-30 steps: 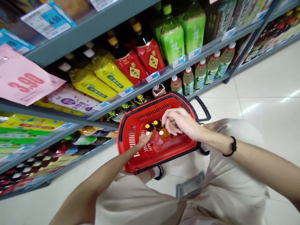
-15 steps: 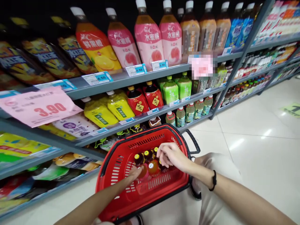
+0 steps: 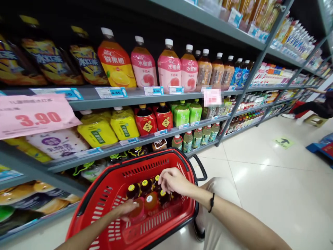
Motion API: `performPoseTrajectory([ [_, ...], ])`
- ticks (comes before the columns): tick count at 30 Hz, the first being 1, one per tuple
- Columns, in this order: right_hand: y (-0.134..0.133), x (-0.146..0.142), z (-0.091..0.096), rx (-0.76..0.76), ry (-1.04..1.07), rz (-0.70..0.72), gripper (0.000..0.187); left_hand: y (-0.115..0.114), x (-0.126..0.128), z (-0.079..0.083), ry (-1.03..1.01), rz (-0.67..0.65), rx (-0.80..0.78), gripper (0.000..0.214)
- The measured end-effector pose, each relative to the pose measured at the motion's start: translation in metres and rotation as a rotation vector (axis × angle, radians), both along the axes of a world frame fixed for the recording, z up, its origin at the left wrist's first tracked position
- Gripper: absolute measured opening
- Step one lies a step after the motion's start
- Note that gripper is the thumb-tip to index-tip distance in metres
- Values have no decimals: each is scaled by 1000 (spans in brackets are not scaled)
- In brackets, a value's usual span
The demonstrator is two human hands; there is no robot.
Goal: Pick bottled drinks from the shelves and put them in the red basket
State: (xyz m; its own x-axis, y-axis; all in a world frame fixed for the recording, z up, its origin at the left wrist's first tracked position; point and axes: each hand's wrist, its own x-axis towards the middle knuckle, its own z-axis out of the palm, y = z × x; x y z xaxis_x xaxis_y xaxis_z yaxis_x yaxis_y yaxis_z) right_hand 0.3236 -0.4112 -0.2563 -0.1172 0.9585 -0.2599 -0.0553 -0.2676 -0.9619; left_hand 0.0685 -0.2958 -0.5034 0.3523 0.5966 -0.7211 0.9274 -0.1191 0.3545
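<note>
A red shopping basket (image 3: pixel 114 177) with black trim stands in front of me, with several bottles inside. My left hand (image 3: pixel 127 209) is closed on a bottle with a pinkish-red body (image 3: pixel 137 214) in the near row, its fingertips by the cap. Beside it stands an amber bottle with a white cap (image 3: pixel 150 199). Dark bottles with yellow caps (image 3: pixel 133 191) stand in the row behind. Loosely bent and apart, the fingers of my right hand (image 3: pixel 173 181) hover over the yellow caps on the right, with nothing visible in them. This hand partly hides those bottles.
Shelves with a metal edge (image 3: pixel 140 95) run along the left, full of drink bottles. A pink price sign (image 3: pixel 39 116) juts out from them. The basket's black handle (image 3: pixel 199 170) sticks out to the right. A person's leg (image 3: pixel 303 108) and a low stool (image 3: pixel 316 119) show farther off.
The view has tilted up and shifted right, so more shelves and the aisle show. Both hands stay over the same bottles in the basket, in nearly the same poses.
</note>
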Motion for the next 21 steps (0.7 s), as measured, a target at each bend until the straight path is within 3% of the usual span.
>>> performPoseTrajectory([
  [2,3,0,3,11,-51,11,27,22,0,17,47,-125,50,17],
  [4,6,1,11,43,-96,23,26,48,-2,41,16,-260,208,14],
  [6,9,6,21,88,-123,11,23,70,-9,69,4,-332,372,29],
  [9,17,24,40,151,-255,-5,22,91,-30,107,23,-320,549,47],
  [12,35,54,67,274,-687,61,22,99,-62,127,100,-209,755,57],
  [14,56,82,90,306,-830,-15,22,103,-85,126,140,-112,926,63],
  [16,84,115,120,354,-955,-184,24,108,-105,114,188,42,954,74],
  [18,116,149,156,420,-1060,-401,20,113,-119,98,198,170,732,83],
  [21,161,197,215,503,-1158,-676,24,115,-126,79,144,244,354,85],
])
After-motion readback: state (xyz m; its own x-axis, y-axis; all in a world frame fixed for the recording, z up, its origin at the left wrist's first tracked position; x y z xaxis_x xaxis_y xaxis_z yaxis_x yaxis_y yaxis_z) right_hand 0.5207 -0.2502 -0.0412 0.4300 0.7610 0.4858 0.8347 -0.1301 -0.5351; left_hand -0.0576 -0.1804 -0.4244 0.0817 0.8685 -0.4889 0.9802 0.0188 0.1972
